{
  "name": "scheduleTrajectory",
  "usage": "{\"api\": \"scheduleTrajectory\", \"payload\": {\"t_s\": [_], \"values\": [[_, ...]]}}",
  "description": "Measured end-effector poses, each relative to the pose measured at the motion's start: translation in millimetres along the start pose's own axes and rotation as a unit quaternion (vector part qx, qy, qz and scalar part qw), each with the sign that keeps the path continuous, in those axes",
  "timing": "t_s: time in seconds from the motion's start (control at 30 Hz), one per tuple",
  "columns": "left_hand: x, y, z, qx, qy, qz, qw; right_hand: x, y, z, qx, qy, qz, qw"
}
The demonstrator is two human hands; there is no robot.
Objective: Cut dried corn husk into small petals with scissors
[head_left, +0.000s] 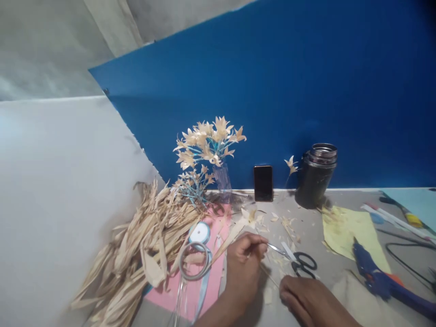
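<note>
My left hand (247, 259) is closed in a pinch above the table. A thin pale strand, like a wire or stem (270, 276), runs from it down to my right hand (306, 299), which is closed around its lower end. What sits at the left fingertips is too small to make out. Black-handled scissors (304, 264) lie open just beyond the hands, one blade pointing at my left fingers. Behind my left hand is a pale husk flower (251, 217) among dry scraps. A long strip of husk (230, 238) reaches toward the left wrist.
Dried corn husks (153, 245) heap at the left beside pink paper (213, 286), a ribbon spool (199, 232) and a wire coil (195, 274). Behind stand a vase (222, 181) of husk flowers, a phone (263, 183) and a dark flask (315, 177). A blue glue gun (371, 272) lies right.
</note>
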State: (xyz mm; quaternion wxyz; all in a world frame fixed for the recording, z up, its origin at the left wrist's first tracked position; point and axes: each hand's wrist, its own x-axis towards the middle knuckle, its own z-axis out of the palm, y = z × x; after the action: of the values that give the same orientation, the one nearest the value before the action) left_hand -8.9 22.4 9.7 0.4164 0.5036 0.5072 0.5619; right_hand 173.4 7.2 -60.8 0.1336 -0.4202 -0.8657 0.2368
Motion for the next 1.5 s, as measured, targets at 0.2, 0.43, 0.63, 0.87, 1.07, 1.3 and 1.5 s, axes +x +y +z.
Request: {"api": "scheduleTrajectory", "payload": {"t_s": [0.2, 0.43, 0.63, 0.87, 1.07, 1.3, 1.5], "values": [[54.5, 4.4, 28.6, 0.077, -0.028, 0.087, 0.993, 4.0, 2.1, 3.4, -0.081, 0.043, -0.034, 0.995], [127.9, -26.1, 100.6, 0.208, -0.067, 0.098, 0.971, 8.0, 15.6, 12.9, -0.066, 0.045, 0.011, 0.997], [162.2, -39.9, 131.4, 0.263, -0.094, 0.097, 0.955, 13.3, 15.5, 6.9, -0.085, 0.008, 0.068, 0.994], [167.2, -46.3, 128.0, 0.298, -0.093, 0.066, 0.948, 15.3, 8.4, 0.1, -0.066, -0.016, 0.068, 0.995], [154.9, -26.7, 114.3, 0.266, -0.081, 0.073, 0.958, 9.1, -3.7, -8.6, -0.087, -0.028, 0.057, 0.994], [70.6, 24.0, 56.0, 0.205, -0.14, 0.048, 0.967, -2.2, -27.4, -37.7, -0.066, -0.011, 0.024, 0.997], [-30.2, 7.8, -19.4, 0.172, -0.129, -0.073, 0.974, -4.9, -24.1, -29.8, -0.105, -0.004, -0.001, 0.994]]}}
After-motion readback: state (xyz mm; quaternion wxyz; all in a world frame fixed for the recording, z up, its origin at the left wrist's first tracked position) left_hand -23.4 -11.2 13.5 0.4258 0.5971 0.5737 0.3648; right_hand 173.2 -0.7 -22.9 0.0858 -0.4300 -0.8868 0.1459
